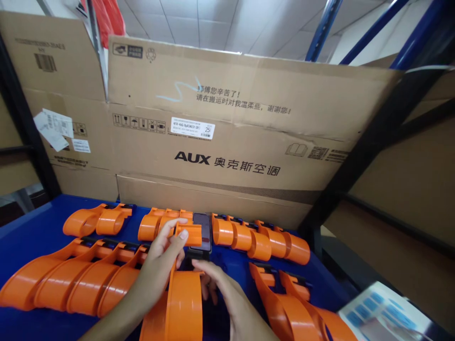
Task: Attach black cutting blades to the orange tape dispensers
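Observation:
My left hand (pixel 167 248) is closed on an orange plastic part, pinching its flat ridged end (pixel 192 234) between thumb and fingers. A wide curved orange band (pixel 185 303) hangs below that hand and seems to belong to the same part. My right hand (pixel 220 284) is just right of the band, its fingers bent but apart, one fingertip close to the band's upper edge. Whether it touches the band I cannot tell. Behind my hands a dark phone-like device (pixel 202 227) lies on the blue surface (pixel 236 270), partly covered by the held part.
Rows of similar orange looped parts with dark ends lie left (pixel 85 289), back right (pixel 270 241) and front right (pixel 298 312). A printed cardboard sheet (pixel 227 137) stands behind. A dark frame post (pixel 355 161) and a white-blue printed sheet (pixel 384 308) are on the right.

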Demonstrator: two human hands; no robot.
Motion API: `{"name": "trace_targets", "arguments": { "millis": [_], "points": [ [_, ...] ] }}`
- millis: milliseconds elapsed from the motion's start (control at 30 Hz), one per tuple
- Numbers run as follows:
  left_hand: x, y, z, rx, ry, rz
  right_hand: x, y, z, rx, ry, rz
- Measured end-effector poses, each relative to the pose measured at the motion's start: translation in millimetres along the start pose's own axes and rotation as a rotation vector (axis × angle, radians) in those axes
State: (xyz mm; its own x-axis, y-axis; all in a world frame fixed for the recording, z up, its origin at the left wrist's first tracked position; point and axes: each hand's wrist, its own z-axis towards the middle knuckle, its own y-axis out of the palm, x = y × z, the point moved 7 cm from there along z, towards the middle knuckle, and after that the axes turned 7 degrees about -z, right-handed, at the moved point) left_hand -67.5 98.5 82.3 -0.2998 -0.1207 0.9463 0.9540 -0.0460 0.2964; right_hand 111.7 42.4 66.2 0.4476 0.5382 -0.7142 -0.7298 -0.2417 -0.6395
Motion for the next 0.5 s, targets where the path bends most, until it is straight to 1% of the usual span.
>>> {"name": "trace_targets", "arguments": {
  "millis": [100, 167, 233, 300, 333, 367, 400, 500],
  "points": [
    [-3, 2.9, -2, -0.041, 0.006, 0.032, -3, -1, 3, 0.032, -0.001, 0.036],
    [1, 4.9, -7, -0.108, 0.071, 0.056, -10, -7, 6, 0.119, -0.051, 0.112],
    [9, 8.4, -14, -0.22, 0.17, 0.133, -17, -15, 9, 0.231, -0.115, 0.159],
    [17, 15.9, -25, -0.39, 0.276, 0.304, -19, -21, 10, 0.323, -0.137, 0.149],
    [21, 19.8, -31, -0.47, 0.331, 0.409, -19, -23, 10, 0.348, -0.137, 0.133],
    [24, 22.4, -36, -0.523, 0.381, 0.505, -19, -24, 10, 0.356, -0.139, 0.119],
    [28, 23.4, -40, -0.545, 0.428, 0.583, -19, -23, 10, 0.35, -0.142, 0.112],
    [36, 22.3, -48, -0.521, 0.511, 0.733, -20, -17, 9, 0.277, -0.153, 0.099]
  ]
}}
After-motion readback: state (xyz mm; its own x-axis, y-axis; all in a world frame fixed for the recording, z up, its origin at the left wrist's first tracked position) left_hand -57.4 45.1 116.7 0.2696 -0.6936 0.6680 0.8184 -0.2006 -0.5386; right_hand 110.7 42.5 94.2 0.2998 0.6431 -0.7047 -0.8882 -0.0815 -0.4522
